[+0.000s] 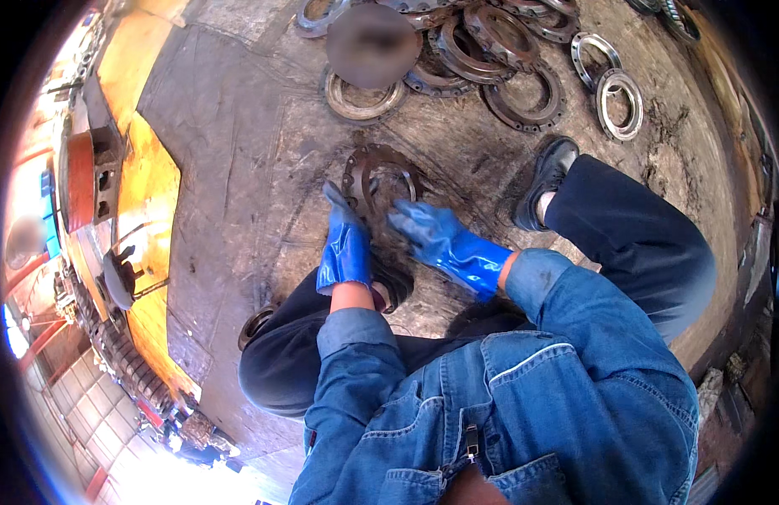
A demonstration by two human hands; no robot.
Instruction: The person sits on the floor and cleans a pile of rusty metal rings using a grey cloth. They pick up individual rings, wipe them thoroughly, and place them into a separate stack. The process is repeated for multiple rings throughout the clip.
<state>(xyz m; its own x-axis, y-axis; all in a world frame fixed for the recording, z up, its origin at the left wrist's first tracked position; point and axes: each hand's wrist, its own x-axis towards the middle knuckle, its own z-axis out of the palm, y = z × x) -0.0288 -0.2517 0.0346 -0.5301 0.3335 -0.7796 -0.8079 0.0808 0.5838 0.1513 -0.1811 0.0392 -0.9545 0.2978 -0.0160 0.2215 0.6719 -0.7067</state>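
Grimy floor (473, 160) surrounded our dark ring (361, 168).
Our left hand (345, 242) and right hand (446, 241) flanked the ring's near side; we could not tell if either gripped it.

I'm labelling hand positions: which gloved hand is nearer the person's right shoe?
Right. The right hand is below and left of the right shoe in the picture; the left hand is farther left, by the nearest ring's left side.

Forearms (353, 296) forward, left hand (345, 244) straight, right hand (450, 242) angled inward, fingers (413, 221) apparently extended
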